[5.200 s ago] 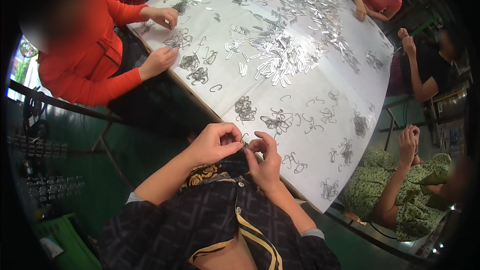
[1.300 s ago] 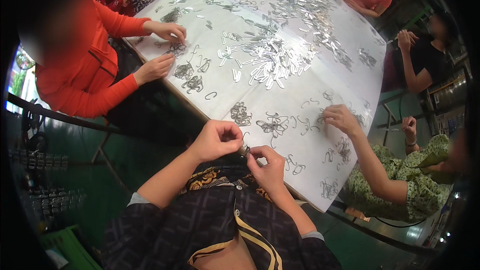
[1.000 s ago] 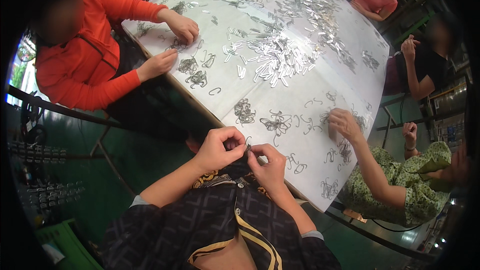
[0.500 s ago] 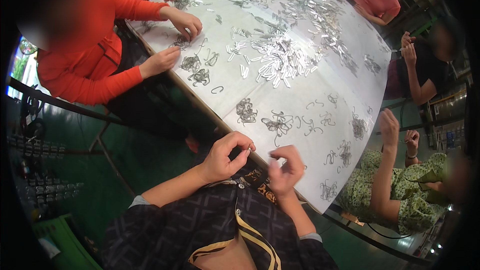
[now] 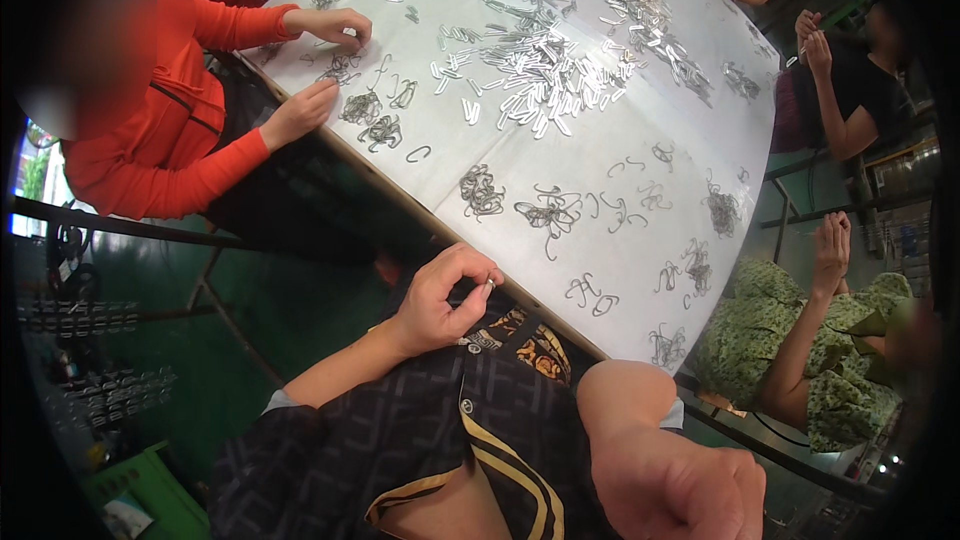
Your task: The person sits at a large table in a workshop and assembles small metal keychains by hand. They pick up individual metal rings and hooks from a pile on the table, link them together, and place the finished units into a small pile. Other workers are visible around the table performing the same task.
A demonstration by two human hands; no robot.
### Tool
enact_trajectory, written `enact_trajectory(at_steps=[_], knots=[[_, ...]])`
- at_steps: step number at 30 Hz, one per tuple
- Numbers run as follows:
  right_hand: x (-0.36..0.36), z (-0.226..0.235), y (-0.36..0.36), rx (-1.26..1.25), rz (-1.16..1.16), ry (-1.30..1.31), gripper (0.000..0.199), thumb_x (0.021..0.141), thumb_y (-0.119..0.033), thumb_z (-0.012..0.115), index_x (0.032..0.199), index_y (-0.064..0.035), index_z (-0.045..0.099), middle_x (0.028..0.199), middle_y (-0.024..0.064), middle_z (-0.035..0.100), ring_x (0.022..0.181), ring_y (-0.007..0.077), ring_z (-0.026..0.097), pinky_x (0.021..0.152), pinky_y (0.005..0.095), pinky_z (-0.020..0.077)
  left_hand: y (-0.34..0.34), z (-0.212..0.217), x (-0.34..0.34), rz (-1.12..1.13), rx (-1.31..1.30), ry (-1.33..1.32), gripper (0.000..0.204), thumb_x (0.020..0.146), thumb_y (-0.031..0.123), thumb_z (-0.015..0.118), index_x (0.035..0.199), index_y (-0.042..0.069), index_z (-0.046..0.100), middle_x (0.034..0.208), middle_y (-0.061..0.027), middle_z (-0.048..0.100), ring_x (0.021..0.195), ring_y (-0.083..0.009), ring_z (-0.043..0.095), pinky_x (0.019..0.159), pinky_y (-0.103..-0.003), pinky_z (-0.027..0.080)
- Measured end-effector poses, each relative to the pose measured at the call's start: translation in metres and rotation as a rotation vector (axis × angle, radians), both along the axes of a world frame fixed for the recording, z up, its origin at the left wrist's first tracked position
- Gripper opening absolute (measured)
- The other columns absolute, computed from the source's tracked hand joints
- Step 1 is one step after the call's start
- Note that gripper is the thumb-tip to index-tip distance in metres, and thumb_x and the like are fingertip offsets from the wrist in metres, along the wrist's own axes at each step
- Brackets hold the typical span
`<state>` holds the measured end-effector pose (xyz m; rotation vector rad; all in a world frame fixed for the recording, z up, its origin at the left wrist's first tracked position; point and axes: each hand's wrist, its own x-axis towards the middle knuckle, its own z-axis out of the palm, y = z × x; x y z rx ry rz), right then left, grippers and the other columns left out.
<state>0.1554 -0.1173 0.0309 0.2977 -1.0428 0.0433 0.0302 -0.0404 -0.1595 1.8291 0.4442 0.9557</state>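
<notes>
Your left hand (image 5: 445, 300) had thumb and forefinger clamped on a small bright piece (image 5: 489, 286), out in front of your shirt (image 5: 400, 420) and just beside the near edge of the table (image 5: 470, 145). Most of the piece was covered by your fingertips, so its shape could not be told. It looked like metal, and I judged it light, stiff, hard to break and a little slippery — best taken by its sides, between thumb and forefinger pads, with one end left bare. The wire hooks (image 5: 481, 192) lay tangled on the table, well apart from the flat links (image 5: 560, 85); lifting one by its outer bend seemed least likely to drag others along. Half a second earlier your right hand (image 5: 690, 485) was blurred beside the left; now it had dropped to the lower right, well apart from it and close to the camera. Its fingers were curled — whether around anything, I could not tell. The left kept its pinch.
</notes>
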Motion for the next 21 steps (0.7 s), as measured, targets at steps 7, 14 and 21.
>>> enact_trajectory(at_steps=[7,14,21], knots=[[0.019,-0.005,-0.024,-0.213,0.280,-0.206,0.032,0.065,0.025,0.052,0.053,-0.0044,0.049,0.059,0.0027,0.051,0.068,0.0188,0.067,0.075,0.0297,0.0564,-0.001,0.001,-0.001,-0.011,0.010,0.013,0.011,0.082,-0.005,0.056,0.092,0.000,0.053,0.091,-0.0130,0.063,0.083,-0.0206,0.061,0.075,-0.031,0.049],[0.011,-0.008,-0.023,-0.137,0.129,-0.167,0.036,0.064,0.028,0.052,0.052,-0.0053,0.045,0.058,0.0011,0.046,0.066,0.0171,0.064,0.072,0.0297,0.0549,-0.001,0.001,0.000,-0.017,0.024,0.007,0.011,0.082,-0.005,0.056,0.091,0.000,0.052,0.091,-0.0131,0.063,0.082,-0.0207,0.061,0.075,-0.031,0.049],[0.012,-0.005,-0.014,-0.071,0.143,-0.161,0.038,0.065,0.027,0.051,0.052,-0.0067,0.042,0.057,0.0000,0.045,0.064,0.0138,0.062,0.073,0.0279,0.0546,-0.002,-0.001,-0.002,-0.016,0.011,0.011,0.012,0.081,-0.006,0.056,0.090,0.000,0.052,0.091,-0.0134,0.063,0.082,-0.0204,0.061,0.075,-0.030,0.049]])
